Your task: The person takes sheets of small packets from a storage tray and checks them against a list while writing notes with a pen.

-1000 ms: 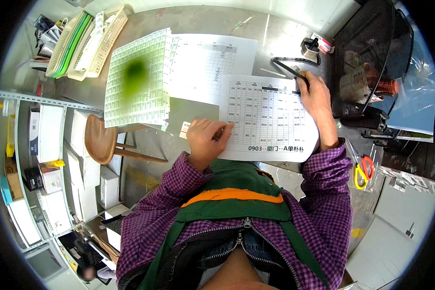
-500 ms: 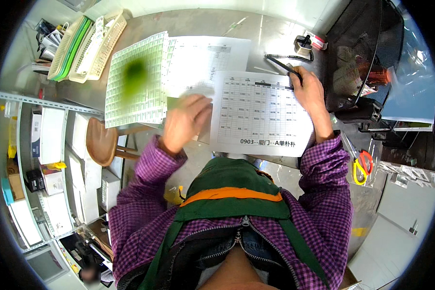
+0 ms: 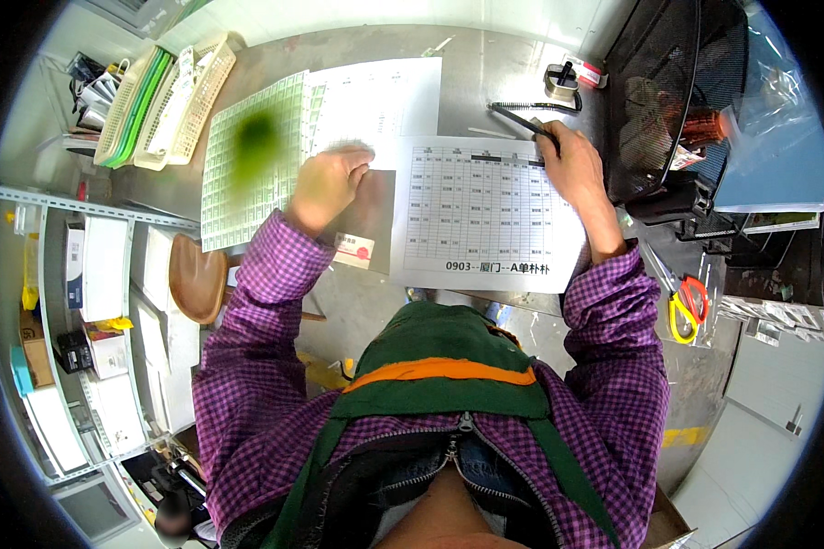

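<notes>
My right hand (image 3: 574, 165) is closed round a black pen (image 3: 519, 119) and rests on the upper right of a printed table sheet (image 3: 485, 215). A dark strip crosses the sheet's upper rows, left of that hand. My left hand (image 3: 328, 190) is closed, fingers bent together and slightly smeared at the top. It sits at the lower edge of a second white sheet (image 3: 380, 101), beside a sheet of green-white labels (image 3: 279, 183). Whatever its fingertips hold is hidden. Below it lies a small white card (image 3: 353, 251) with a red mark.
Cream plastic baskets (image 3: 209, 82) with green folders stand at the far left. Behind the pen are a coiled black cord (image 3: 540, 105) and a small metal container (image 3: 561, 82). A black mesh rack (image 3: 655, 101) stands right, with red-and-yellow scissors (image 3: 688, 306) nearer. A brown stool (image 3: 195, 279) is lower left.
My left hand has moved left and slightly up, and its fingers have drawn together. The second white sheet has shifted left. The small card now shows. The right hand keeps its pen.
</notes>
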`<state>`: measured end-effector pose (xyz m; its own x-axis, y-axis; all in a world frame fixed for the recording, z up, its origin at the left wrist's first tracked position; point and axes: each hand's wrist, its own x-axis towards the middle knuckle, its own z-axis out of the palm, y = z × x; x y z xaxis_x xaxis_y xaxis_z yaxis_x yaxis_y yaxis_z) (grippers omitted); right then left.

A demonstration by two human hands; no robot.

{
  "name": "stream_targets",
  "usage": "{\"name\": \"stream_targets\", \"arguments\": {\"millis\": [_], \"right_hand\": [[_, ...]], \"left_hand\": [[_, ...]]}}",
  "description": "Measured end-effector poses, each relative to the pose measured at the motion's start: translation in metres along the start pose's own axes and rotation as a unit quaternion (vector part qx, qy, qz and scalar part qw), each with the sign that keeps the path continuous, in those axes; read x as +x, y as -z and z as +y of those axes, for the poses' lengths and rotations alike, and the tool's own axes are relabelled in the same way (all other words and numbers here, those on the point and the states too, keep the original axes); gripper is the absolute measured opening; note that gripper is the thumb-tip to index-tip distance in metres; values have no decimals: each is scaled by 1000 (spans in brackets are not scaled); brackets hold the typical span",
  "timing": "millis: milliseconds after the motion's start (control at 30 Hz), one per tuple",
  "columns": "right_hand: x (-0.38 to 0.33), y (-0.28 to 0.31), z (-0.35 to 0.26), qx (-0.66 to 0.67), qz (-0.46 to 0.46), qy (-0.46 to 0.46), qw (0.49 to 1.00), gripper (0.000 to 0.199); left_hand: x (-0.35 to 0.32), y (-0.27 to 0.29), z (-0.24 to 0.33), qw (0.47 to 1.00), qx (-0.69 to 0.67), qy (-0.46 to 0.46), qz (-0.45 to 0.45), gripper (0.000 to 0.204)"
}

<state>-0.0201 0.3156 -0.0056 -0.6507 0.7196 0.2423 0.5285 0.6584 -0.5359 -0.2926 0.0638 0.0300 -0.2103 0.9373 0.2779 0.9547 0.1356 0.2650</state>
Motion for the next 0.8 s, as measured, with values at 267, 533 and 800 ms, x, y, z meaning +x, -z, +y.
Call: {"name": "stream_targets", "arguments": {"millis": [267,533,800], "right_hand": [[2,-1,7,22,-24,-52,998,31],[3,-8,11,37,14,-36,999,30],[2,-11,13,35,29,-24,999,29]], "left_hand": [[-23,7,77,996,-80,27,34,27],[-34,-47,187,962,-257,-65,-72,42],[-22,-85,194,985,-156,-70,-7,44]]}}
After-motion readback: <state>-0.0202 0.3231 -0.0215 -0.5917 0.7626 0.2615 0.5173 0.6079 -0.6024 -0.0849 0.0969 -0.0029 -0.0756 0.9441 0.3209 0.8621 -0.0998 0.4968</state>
